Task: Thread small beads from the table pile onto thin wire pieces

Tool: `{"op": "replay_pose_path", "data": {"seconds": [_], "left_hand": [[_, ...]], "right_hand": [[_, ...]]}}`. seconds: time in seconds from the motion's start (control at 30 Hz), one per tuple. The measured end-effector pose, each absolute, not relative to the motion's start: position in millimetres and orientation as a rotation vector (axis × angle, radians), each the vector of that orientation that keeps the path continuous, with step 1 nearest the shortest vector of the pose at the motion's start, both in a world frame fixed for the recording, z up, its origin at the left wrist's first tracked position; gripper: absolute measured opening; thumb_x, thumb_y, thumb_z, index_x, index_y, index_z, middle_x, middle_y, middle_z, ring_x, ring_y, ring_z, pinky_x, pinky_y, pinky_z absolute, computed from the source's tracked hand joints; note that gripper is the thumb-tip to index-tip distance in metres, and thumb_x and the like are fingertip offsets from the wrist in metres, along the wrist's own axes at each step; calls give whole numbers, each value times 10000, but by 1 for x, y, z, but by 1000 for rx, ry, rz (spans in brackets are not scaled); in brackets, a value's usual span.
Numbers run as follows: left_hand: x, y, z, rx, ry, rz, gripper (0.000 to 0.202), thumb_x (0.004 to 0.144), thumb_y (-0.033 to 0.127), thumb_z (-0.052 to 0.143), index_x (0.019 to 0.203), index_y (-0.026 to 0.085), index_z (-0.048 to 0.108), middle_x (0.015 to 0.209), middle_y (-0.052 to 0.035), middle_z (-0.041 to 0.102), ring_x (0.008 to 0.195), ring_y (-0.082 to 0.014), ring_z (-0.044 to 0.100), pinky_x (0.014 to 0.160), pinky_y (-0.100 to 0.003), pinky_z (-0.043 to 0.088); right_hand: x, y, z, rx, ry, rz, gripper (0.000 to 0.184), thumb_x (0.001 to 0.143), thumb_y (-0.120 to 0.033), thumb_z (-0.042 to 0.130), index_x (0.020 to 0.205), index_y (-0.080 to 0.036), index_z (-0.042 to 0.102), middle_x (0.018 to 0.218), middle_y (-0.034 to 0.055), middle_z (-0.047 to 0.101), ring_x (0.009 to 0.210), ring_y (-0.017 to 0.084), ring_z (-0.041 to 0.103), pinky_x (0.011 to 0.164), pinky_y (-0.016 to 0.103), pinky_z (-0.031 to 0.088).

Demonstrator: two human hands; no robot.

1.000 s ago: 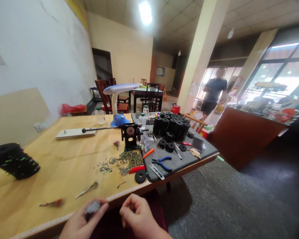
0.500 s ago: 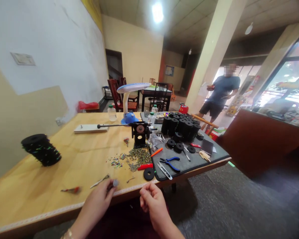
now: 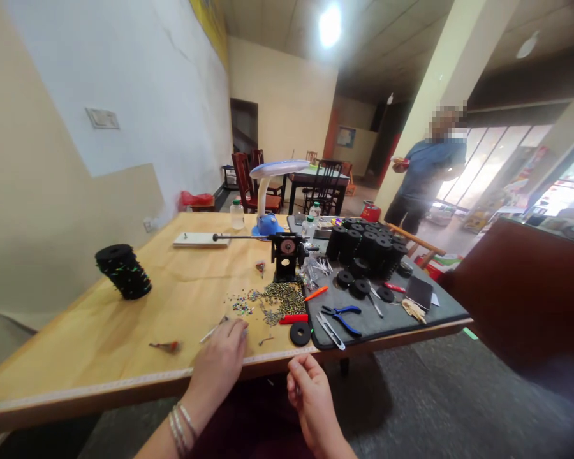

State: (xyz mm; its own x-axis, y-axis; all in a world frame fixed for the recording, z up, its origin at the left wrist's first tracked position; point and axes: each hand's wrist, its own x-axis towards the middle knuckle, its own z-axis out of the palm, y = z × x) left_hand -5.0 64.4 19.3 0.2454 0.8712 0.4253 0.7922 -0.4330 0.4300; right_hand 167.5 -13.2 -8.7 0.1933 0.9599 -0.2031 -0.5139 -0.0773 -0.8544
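Note:
My left hand [image 3: 221, 354] is palm-down over the table's front edge, its fingers bent together and the fingertips mostly hidden. A slim metal tool [image 3: 210, 334] pokes out beside it. My right hand [image 3: 310, 390], just off the front edge, is closed with thumb against forefinger; whatever it pinches cannot be made out. Between and beyond the hands are a small hooked piece [image 3: 266, 340], a black foam disc [image 3: 300, 333], a red-handled tool [image 3: 294, 319], a pile of small metallic pieces [image 3: 282, 301] and coloured beads [image 3: 243, 303]. A feathery red-orange piece [image 3: 167, 346] rests left of my left hand.
A black roll studded with bits [image 3: 124, 271] stands at left. Behind the pile are a black clamp device [image 3: 287, 255] with a long rod and a lamp [image 3: 268, 223]. Snips [image 3: 331, 331], blue-handled pliers [image 3: 343, 317] and several black rolls [image 3: 363, 245] occupy the grey mat. A person [image 3: 425, 169] stands beyond.
My left hand has turned palm-down and reached farther over the table; the small greyish round thing at its fingertips is now hidden. My right hand stays pinched. The view has swung left.

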Motion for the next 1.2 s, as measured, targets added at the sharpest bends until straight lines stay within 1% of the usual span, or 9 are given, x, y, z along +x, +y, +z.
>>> {"op": "replay_pose_path", "data": {"seconds": [0.07, 0.17, 0.2, 0.33, 0.47, 0.6, 0.93, 1.07, 1.2], "left_hand": [[3, 53, 24, 2274, 1465, 1030, 229, 855, 277, 438, 972, 180, 609, 991, -109, 671, 933, -271, 620, 835, -416, 498], [14, 31, 27, 1986, 1274, 1013, 260, 847, 341, 476, 1001, 191, 621, 951, -80, 697, 772, -221, 667, 685, -327, 550], [17, 25, 28, 1887, 1214, 992, 259, 841, 346, 490, 996, 192, 630, 942, -73, 705, 765, -213, 672, 676, -309, 553], [16, 9, 27, 1591, 1131, 1011, 228, 796, 332, 550, 932, 183, 657, 932, -69, 720, 843, -216, 673, 760, -300, 544], [-2, 9, 29, 1413, 1234, 1159, 214, 763, 342, 572, 854, 166, 650, 819, -58, 706, 713, -192, 658, 714, -301, 541], [-13, 5, 26, 1352, 1286, 1233, 198, 755, 345, 587, 823, 167, 641, 797, -51, 692, 706, -186, 642, 693, -285, 530], [3, -12, 2, 1379, 1162, 1038, 233, 772, 402, 601, 806, 174, 639, 787, -50, 689, 756, -196, 641, 684, -261, 509], [9, -2, 23, 1483, 1142, 1047, 203, 794, 365, 565, 804, 176, 637, 773, -41, 686, 715, -183, 632, 662, -256, 502], [38, 39, 74, 1753, 1012, 1063, 156, 805, 288, 534, 831, 173, 635, 742, -30, 671, 656, -158, 612, 609, -240, 497]], "right_hand": [[166, -13, -10, -1018, -553, 1339, 388, 661, -452, 760, 693, -176, 490, 477, -80, 471, 400, 31, 301, 398, 157, 177], [165, -13, -10, -993, -519, 1360, 393, 648, -447, 769, 692, -178, 486, 474, -86, 462, 391, 29, 284, 399, 160, 173], [165, -12, -10, -981, -514, 1371, 394, 645, -444, 772, 689, -178, 485, 473, -88, 458, 389, 28, 280, 399, 160, 172], [168, -11, -11, -930, -502, 1403, 370, 656, -417, 771, 686, -180, 489, 467, -90, 451, 388, 32, 281, 398, 163, 176], [172, -10, -12, -920, -440, 1406, 340, 649, -363, 784, 700, -192, 496, 471, -93, 442, 395, 46, 311, 396, 168, 200], [171, -10, -11, -914, -420, 1428, 324, 656, -346, 783, 712, -193, 503, 483, -92, 455, 404, 46, 330, 401, 161, 225], [167, -10, -13, -942, -467, 1438, 366, 648, -393, 779, 692, -191, 477, 440, -110, 412, 372, 31, 260, 393, 168, 152], [164, -9, -15, -952, -478, 1449, 385, 639, -409, 779, 685, -191, 464, 430, -117, 401, 370, 24, 228, 399, 170, 129], [159, -8, -17, -976, -481, 1462, 411, 628, -445, 772, 679, -196, 449, 424, -121, 389, 362, 20, 204, 390, 174, 96]]}}
